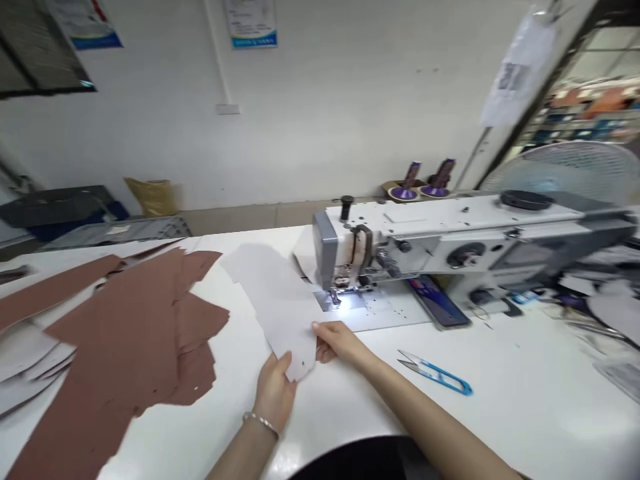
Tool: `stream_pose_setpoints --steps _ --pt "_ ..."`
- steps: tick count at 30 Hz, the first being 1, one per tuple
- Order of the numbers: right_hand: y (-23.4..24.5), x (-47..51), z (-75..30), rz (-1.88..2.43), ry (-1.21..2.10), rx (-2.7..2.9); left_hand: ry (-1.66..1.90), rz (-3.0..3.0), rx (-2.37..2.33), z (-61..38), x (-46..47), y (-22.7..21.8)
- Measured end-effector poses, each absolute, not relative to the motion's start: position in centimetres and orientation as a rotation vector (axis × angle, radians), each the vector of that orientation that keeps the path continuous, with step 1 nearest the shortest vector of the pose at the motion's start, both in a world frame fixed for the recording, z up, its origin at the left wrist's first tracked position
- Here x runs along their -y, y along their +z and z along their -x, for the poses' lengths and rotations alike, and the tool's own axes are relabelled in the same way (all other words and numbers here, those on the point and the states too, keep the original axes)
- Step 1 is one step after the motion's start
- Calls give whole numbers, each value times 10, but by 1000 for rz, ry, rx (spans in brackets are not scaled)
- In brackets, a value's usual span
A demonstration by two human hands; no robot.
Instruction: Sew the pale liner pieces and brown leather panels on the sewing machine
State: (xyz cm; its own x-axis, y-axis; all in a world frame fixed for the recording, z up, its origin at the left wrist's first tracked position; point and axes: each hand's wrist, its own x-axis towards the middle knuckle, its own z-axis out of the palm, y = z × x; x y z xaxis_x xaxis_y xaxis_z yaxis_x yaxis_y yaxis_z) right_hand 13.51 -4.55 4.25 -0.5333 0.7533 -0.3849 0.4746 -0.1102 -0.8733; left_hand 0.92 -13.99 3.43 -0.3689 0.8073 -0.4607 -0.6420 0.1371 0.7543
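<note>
Two hands (275,390) (340,341), edge-held panel (280,293), snips (439,375) apart

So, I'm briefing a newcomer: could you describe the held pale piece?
Find the white sewing machine. Left of it, the left hand and right hand hold a long pale piece by its near end. Unlike the brown pieces farther left, it's pale and held.

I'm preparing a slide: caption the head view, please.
Left hand and right hand hold a long, pale, flat piece beside a white sewing machine, flat brown pieces overlapping at left.
</note>
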Motion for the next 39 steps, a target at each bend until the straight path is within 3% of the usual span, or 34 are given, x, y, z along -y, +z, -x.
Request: stream_pose_setpoints --steps 5,7,11,15,18,27,39 --pt "43 46 -140 1717 806 2366 819 -704 -1218 -30 177 56" --pt "46 44 -148 1746 743 2492 704 -1039 -1348 -17 172 79" --pt "54 41 -166 1624 823 2614 949 -1743 -1654 6 120 99" --pt "59 39 -185 1461 793 2732 463 -2375 -1419 -4 66 64" --pt "59 34 -197 1680 658 2685 338 -2632 -1356 -22 53 32" --pt "56 36 -164 1881 307 2620 -29 -2700 -1887 -37 52 38" --pt "12 24 -169 1776 103 2473 195 -2621 -1824 -26 31 23"
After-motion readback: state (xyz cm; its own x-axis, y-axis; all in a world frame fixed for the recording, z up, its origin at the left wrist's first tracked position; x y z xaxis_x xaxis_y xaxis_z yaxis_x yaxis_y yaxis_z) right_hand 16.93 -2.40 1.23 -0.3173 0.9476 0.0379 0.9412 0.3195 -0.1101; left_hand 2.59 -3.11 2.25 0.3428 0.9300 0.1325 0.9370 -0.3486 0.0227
